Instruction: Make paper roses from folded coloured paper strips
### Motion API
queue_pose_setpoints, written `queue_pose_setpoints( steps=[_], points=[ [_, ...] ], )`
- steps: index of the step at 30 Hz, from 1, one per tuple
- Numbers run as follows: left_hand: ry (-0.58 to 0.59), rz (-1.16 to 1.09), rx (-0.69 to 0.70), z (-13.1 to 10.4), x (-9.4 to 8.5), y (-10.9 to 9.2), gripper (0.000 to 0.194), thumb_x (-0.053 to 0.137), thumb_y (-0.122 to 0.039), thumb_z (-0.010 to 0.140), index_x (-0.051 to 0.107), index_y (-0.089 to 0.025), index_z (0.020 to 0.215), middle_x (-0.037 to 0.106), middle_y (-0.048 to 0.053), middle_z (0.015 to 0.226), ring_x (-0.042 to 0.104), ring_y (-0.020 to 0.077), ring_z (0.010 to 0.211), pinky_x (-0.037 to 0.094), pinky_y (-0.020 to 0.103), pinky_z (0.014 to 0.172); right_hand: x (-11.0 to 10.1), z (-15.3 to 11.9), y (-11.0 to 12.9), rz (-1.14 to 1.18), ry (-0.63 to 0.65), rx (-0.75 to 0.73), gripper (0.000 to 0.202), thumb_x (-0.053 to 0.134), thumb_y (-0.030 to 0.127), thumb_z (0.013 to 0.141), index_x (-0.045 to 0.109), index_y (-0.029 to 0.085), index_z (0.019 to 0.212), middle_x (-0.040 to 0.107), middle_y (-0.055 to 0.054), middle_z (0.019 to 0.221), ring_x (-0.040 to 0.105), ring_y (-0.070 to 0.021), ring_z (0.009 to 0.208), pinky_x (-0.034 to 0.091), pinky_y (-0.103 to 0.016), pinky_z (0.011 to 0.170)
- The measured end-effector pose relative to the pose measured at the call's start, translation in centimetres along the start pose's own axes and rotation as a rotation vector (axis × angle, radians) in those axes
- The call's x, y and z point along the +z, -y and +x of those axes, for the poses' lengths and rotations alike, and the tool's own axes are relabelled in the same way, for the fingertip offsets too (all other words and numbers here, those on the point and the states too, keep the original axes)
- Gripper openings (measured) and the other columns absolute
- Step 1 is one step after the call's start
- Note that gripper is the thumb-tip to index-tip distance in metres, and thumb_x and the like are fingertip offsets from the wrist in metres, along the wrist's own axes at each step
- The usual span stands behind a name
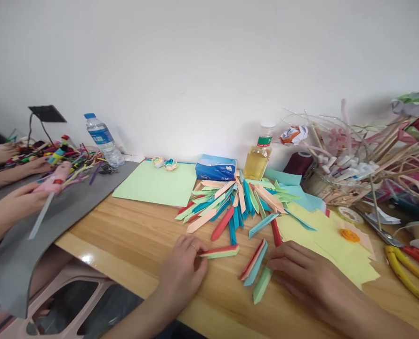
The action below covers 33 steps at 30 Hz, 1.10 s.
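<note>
The left hand [184, 268], on the near side of the pile of folded paper strips [236, 202], has its thumb and fingers pinched together on a small red-and-green bundle [221, 252], gripping one end while the other points to the right, just below the pile. The right hand [304, 268], below the pile and to its right, has its fingers bent and held close together, the tips at the upper end of a green folded strip [262, 286]; whether they grip it or only touch it, I cannot tell. That strip lies slanted on the table [132, 230], nearer the person than the pile. Between the two hands, also below the pile, a red-and-blue bundle [254, 263] rests untouched, just beside the green strip. Directly behind the pile is a blue tissue pack [216, 168], with a bottle of yellow liquid [256, 162] behind it to the right. Yellow paper [322, 235] is spread right of the pile; a pale green sheet [156, 184] lies to its left. Well left of the pile, a co-worker's hand [22, 200] holds a pink glue gun [57, 179].
</note>
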<state>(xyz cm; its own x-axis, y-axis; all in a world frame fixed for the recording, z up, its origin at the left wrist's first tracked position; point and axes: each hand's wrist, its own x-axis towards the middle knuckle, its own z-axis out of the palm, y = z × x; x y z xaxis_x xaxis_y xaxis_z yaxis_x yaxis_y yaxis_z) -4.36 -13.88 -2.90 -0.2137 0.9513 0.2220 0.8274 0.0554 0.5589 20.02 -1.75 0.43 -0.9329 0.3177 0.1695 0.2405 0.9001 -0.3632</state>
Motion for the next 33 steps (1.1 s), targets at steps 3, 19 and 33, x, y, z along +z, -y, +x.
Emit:
queue_pose_setpoints(
  steps=[3, 19, 33],
  points=[
    [-0.012, 0.051, 0.045, 0.0, 0.2, 0.0, 0.018, 0.047, -0.009, 0.075, 0.053, -0.020, 0.088, 0.057, 0.005, 0.092, 0.052, 0.0225, 0.091, 0.045, 0.037, 0.076, 0.1, 0.5, 0.1, -0.089, -0.084, -0.014, 0.024, 0.036, 0.018, 0.092, 0.058, 0.022, 0.100, 0.062, -0.008, 0.097, 0.057, -0.0187, 0.087, 0.049, -0.029, 0.070],
    [-0.084, 0.050, 0.226, -0.1, -0.1, -0.1, 0.021, 0.046, -0.012, 0.082, 0.052, -0.019, 0.101, 0.055, 0.008, 0.098, 0.049, 0.0212, 0.093, 0.045, 0.037, 0.079, 0.1, 1.7, -0.9, -0.093, -0.183, -0.128, 0.022, 0.033, 0.017, 0.094, 0.055, 0.019, 0.092, 0.064, -0.006, 0.091, 0.059, -0.0161, 0.087, 0.048, -0.028, 0.073],
    [-0.096, 0.217, 0.267, 4.2, -3.6, 1.7, 0.017, 0.042, -0.018, 0.087, 0.057, -0.019, 0.095, 0.064, 0.005, 0.094, 0.053, 0.0195, 0.092, 0.045, 0.033, 0.079, -2.1, 4.1, -5.5, 0.161, -0.400, 0.530, 0.034, 0.037, 0.042, 0.087, 0.056, 0.021, 0.106, 0.067, -0.006, 0.100, 0.063, -0.0216, 0.086, 0.049, -0.033, 0.071]
  ],
)
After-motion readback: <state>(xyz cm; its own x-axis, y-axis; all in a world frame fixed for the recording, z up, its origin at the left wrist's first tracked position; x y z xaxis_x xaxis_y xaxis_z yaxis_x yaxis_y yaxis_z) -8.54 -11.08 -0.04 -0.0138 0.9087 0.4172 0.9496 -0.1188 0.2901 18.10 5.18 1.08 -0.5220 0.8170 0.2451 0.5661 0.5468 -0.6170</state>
